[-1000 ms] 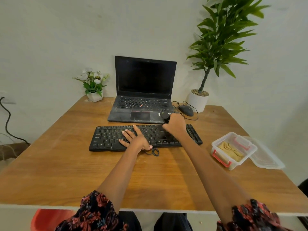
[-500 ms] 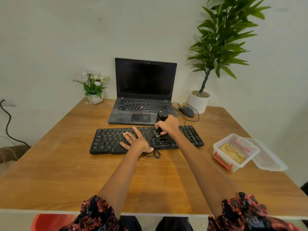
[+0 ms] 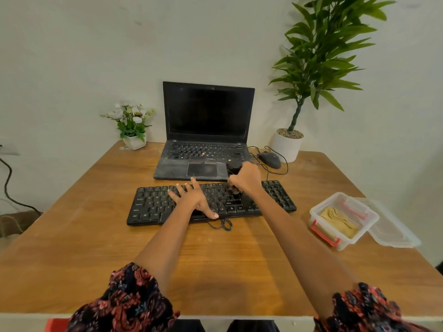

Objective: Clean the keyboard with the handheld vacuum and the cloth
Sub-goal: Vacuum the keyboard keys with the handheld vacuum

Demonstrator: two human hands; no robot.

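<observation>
black keyboard flat, vacuum upright on it

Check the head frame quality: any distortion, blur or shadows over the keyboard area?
Head view: wide-angle bowing, with table edges splayed; soft overall, keyboard legends barely legible; right hand and handheld vacuum slightly smeared; soft even light, faint arm shadows on the wood, no glare on the dark laptop screen.

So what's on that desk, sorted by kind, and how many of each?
Keyboards and computers: 2, the keyboard and laptop.
Mice: 1, the mouse.
Potted plants: 2, the flower pot and tall plant.
Cleaning things: 2, the handheld vacuum and cloth.
Boxes: 1, the clear box.
Total: 8.
</observation>
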